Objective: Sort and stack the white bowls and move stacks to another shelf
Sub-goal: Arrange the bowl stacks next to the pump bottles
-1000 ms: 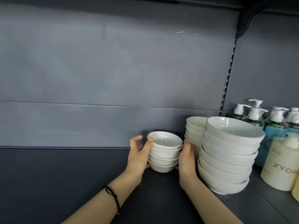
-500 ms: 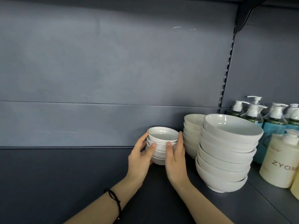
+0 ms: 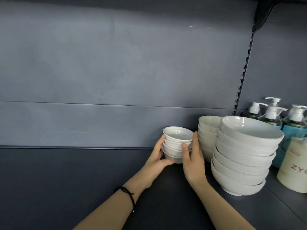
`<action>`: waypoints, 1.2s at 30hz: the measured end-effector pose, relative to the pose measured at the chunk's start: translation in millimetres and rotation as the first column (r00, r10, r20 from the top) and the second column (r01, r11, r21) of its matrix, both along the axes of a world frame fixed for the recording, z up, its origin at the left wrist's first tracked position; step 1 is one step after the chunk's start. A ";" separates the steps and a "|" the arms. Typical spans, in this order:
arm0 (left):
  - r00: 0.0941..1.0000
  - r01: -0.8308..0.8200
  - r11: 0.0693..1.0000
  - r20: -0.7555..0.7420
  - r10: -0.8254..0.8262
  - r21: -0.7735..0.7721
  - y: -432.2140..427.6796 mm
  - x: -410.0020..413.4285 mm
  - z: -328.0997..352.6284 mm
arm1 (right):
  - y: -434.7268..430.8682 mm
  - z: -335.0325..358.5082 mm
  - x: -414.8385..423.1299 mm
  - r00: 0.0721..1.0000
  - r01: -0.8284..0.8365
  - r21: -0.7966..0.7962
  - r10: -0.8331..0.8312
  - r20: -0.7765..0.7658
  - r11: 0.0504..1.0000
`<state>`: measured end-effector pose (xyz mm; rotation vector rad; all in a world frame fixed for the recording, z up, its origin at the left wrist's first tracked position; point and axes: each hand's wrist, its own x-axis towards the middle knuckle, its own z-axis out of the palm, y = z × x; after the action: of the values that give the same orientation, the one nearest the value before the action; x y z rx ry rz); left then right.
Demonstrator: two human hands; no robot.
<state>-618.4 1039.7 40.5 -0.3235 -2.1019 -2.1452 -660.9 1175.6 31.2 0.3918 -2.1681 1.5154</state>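
A short stack of small white bowls [image 3: 177, 143] stands at the back of the dark shelf [image 3: 83, 180], against the grey rear panel. My left hand [image 3: 157, 161] cups its left side and base. My right hand [image 3: 192, 161] presses against its right side, thumb on the front. To the right stands a stack of medium white bowls [image 3: 207, 135], partly hidden behind a tall stack of large white bowls [image 3: 244, 155] nearer the front.
Pump bottles [image 3: 272, 113] and a cream bottle [image 3: 294, 166] crowd the shelf's right end beyond the slotted upright [image 3: 244, 68]. A shelf bracket [image 3: 264, 12] sits at the top right. The left part of the shelf shows only dark surface.
Both hands have pushed the small stack back toward the rear panel and closer to the medium stack. My right thumb has come round onto the stack's front.
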 end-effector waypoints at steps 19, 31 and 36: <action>0.759 -0.476 -0.373 -0.586 0.284 -0.797 -303.4 232.4 47.0 | -274.1 79.7 150.0 0.826 -0.350 0.700 0.558 -0.082 0.622; 0.358 -0.173 -0.552 -0.574 0.736 -0.816 -485.6 460.4 23.6 | -509.3 66.5 298.9 0.509 -0.414 0.863 0.859 -0.044 0.289; 0.294 -0.139 -0.546 -0.561 0.774 -0.826 -523.9 499.9 13.8 | -578.9 57.0 329.9 0.454 -0.412 0.879 0.891 -0.031 0.240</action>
<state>-118.5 515.8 54.3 1.2936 -2.4020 0.5385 -330.9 596.7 88.2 2.1072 -2.0572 0.3871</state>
